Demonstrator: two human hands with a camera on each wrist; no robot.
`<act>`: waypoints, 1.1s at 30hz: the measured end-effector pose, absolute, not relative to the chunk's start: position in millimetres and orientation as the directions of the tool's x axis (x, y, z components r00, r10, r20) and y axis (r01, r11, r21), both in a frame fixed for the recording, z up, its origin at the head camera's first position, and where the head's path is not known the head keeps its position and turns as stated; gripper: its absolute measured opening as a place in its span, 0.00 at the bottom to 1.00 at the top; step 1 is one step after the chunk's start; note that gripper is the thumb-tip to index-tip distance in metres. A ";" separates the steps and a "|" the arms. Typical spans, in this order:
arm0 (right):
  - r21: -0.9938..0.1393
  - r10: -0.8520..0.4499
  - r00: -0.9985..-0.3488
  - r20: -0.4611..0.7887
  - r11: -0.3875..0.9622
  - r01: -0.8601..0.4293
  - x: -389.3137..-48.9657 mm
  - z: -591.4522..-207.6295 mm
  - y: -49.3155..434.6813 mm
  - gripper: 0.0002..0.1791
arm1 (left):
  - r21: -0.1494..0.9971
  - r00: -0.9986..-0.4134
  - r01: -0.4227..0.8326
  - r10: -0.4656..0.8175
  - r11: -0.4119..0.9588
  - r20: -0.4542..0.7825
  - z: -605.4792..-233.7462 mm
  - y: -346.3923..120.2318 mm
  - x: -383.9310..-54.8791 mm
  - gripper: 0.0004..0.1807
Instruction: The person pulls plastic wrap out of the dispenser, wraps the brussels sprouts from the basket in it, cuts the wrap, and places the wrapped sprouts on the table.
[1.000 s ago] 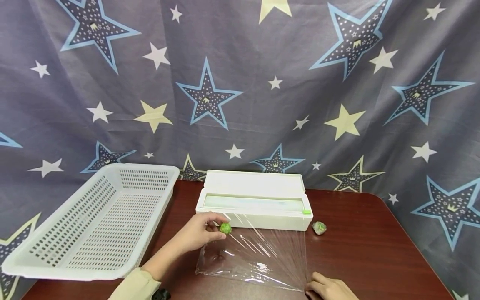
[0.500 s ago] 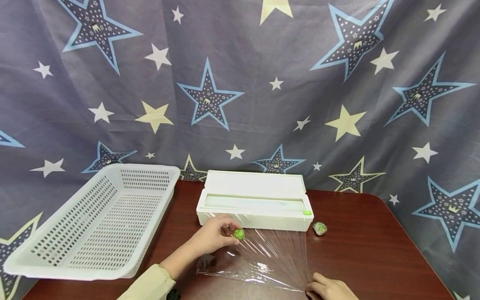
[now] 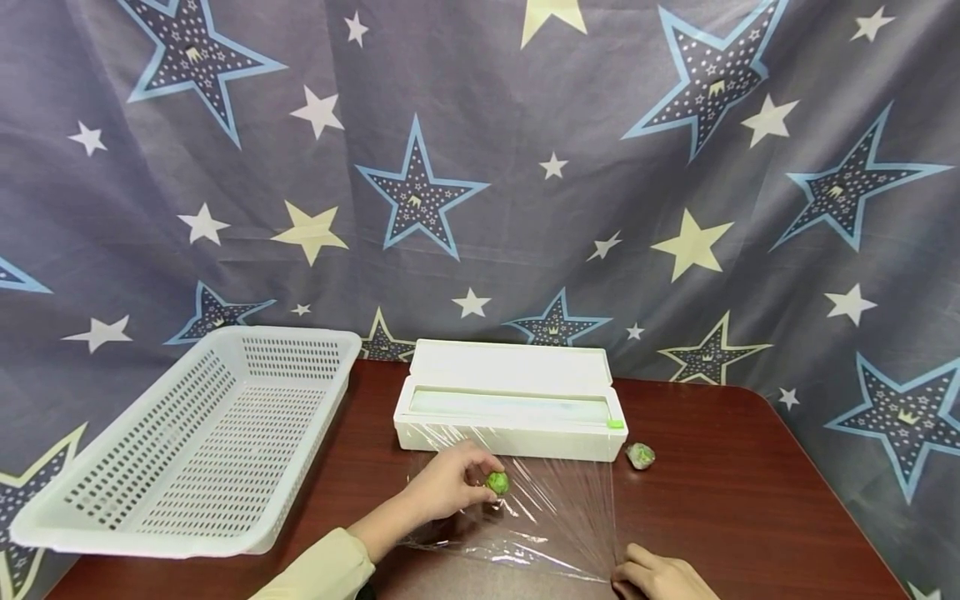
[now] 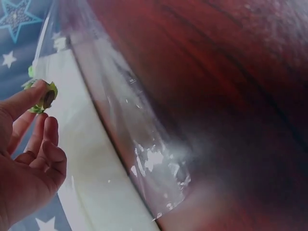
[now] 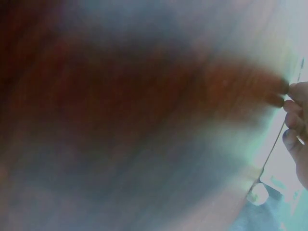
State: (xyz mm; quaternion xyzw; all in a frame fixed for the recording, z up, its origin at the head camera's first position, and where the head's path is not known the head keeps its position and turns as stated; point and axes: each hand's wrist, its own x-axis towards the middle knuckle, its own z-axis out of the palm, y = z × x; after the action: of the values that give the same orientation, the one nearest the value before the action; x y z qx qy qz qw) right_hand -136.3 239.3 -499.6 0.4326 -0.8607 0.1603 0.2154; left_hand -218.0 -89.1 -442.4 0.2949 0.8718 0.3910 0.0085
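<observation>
Between thumb and fingertips, my left hand (image 3: 452,485) pinches a small green leafy ball (image 3: 497,482). In the left wrist view the green ball (image 4: 47,97) shows a dark brownish end. It is over a sheet of clear cling film (image 3: 547,517), which runs from a white film box (image 3: 510,440) toward me. At the sheet's near right corner, my right hand (image 3: 660,573) pinches the film's edge, pulling it taut in creases. The right wrist view is blurred, with the right hand (image 5: 297,125) at its right edge.
A white perforated plastic basket (image 3: 303,467) stands at the left. The film box's lid (image 3: 510,367) is raised at the back, and a green slider (image 3: 615,424) sits at its right end. Beside the box lies a film-wrapped green ball (image 3: 641,456) on the brown table (image 3: 750,492).
My left hand has carried the green ball to the right and nearer me, over the film. The right hand has stayed at the film's corner.
</observation>
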 end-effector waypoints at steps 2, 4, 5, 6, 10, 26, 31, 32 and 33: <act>-0.096 -0.674 -0.537 0.507 0.575 -0.812 -136.0 -499.3 239.1 0.09 | 0.671 -0.827 0.512 0.519 0.537 0.215 -445.2 -87.8 -218.7 0.15; -0.100 -0.672 -0.542 0.505 0.579 -0.809 -135.8 -498.8 238.9 0.10 | 0.643 -0.831 0.516 0.514 0.566 0.215 -447.3 -86.7 -219.4 0.15; -0.102 -0.670 -0.545 0.503 0.581 -0.808 -135.8 -498.7 238.8 0.10 | 0.630 -0.833 0.517 0.511 0.580 0.213 -448.1 -86.2 -219.5 0.15; -0.104 -0.670 -0.547 0.501 0.581 -0.807 -136.0 -498.5 238.7 0.10 | 0.620 -0.836 0.514 0.508 0.592 0.207 -449.0 -85.9 -219.5 0.15; -0.101 -0.669 -0.549 0.501 0.585 -0.805 -136.9 -498.1 238.6 0.11 | 0.556 -0.830 0.537 0.516 0.635 0.212 -453.2 -84.9 -220.4 0.15; -0.073 -0.677 -0.530 0.510 0.580 -0.812 -137.1 -499.2 238.4 0.10 | 0.466 -0.826 0.547 0.538 0.695 0.166 -461.2 -91.7 -220.1 0.15; -0.062 -0.677 -0.518 0.524 0.576 -0.815 -137.7 -499.2 238.4 0.10 | 0.450 -0.829 0.542 0.540 0.710 0.147 -459.1 -95.2 -219.4 0.15; -0.060 -0.679 -0.513 0.525 0.573 -0.818 -137.9 -499.3 238.4 0.09 | 0.451 -0.829 0.541 0.540 0.709 0.145 -458.7 -95.8 -219.2 0.15; -0.059 -0.679 -0.512 0.526 0.571 -0.819 -138.1 -499.2 238.2 0.09 | 0.450 -0.828 0.543 0.541 0.709 0.146 -458.2 -96.4 -219.1 0.15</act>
State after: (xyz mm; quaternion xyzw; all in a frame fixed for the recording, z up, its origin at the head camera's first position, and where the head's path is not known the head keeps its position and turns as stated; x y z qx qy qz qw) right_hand -138.1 238.2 -499.2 0.4374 -0.8561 0.1517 0.2295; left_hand -219.1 -96.4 -458.2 0.2931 0.9245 0.2438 -0.0014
